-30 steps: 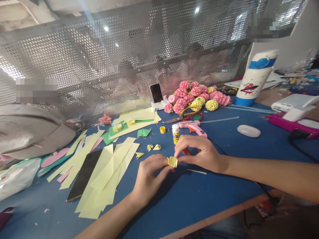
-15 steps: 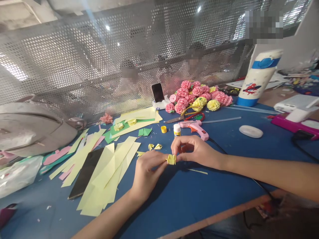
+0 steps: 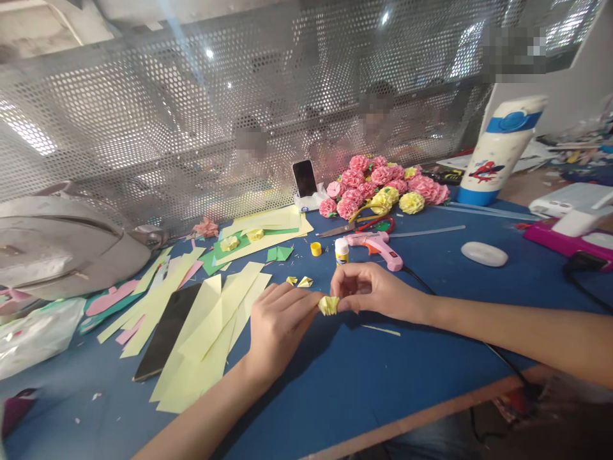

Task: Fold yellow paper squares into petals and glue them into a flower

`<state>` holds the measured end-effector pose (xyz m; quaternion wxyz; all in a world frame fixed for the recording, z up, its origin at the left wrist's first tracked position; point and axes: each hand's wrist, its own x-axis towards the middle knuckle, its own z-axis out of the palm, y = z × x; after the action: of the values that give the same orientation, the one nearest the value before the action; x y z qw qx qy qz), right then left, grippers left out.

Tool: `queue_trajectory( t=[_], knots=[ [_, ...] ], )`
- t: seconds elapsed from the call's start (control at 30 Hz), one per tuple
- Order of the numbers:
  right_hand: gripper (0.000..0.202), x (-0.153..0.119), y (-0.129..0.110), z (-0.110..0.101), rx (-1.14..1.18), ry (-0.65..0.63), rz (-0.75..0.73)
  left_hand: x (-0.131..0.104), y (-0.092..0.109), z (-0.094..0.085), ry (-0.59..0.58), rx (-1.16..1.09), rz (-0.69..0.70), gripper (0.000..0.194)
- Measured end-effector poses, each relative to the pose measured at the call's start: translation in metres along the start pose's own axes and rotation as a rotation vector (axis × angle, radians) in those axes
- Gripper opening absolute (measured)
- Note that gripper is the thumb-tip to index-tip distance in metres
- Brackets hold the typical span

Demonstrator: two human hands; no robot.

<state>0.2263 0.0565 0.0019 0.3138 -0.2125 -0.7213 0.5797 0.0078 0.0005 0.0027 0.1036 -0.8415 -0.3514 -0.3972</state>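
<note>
A small pleated yellow paper flower (image 3: 328,305) is pinched between my two hands above the blue tabletop. My left hand (image 3: 282,326) grips its left side, back of the hand towards me. On the other side, the thumb and fingers of my right hand (image 3: 368,289) close on its edge. Just beyond the hands lie small folded yellow paper pieces (image 3: 305,282). A glue stick (image 3: 341,252) stands uncapped behind my right hand, with its yellow cap (image 3: 315,249) to the left. A pink glue gun (image 3: 378,248) rests close by.
Yellow paper strips (image 3: 211,345) and a dark phone (image 3: 167,332) lie left. Pink and yellow paper flowers (image 3: 368,185) are heaped at the back, near scissors (image 3: 352,225). A bottle (image 3: 500,153) stands right, beyond a white mouse (image 3: 484,253). A backpack (image 3: 67,249) sits far left.
The paper flower has turned in my fingers and now shows a more ruffled face. My left hand has rolled over, its fingers now lying closer together.
</note>
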Motion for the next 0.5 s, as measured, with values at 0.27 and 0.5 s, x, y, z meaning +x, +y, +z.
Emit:
queue_trajectory(
  t=[0.27, 0.5],
  knots=[
    [0.034, 0.001, 0.0007, -0.0003, 0.046, -0.019, -0.004, 0.001, 0.0013, -0.0051, 0.005, 0.116, 0.088, 0.011],
    [0.031, 0.001, -0.0006, -0.0009, 0.043, -0.048, -0.008, 0.0016, 0.0024, -0.0076, -0.004, 0.16, 0.152, 0.009]
  ],
)
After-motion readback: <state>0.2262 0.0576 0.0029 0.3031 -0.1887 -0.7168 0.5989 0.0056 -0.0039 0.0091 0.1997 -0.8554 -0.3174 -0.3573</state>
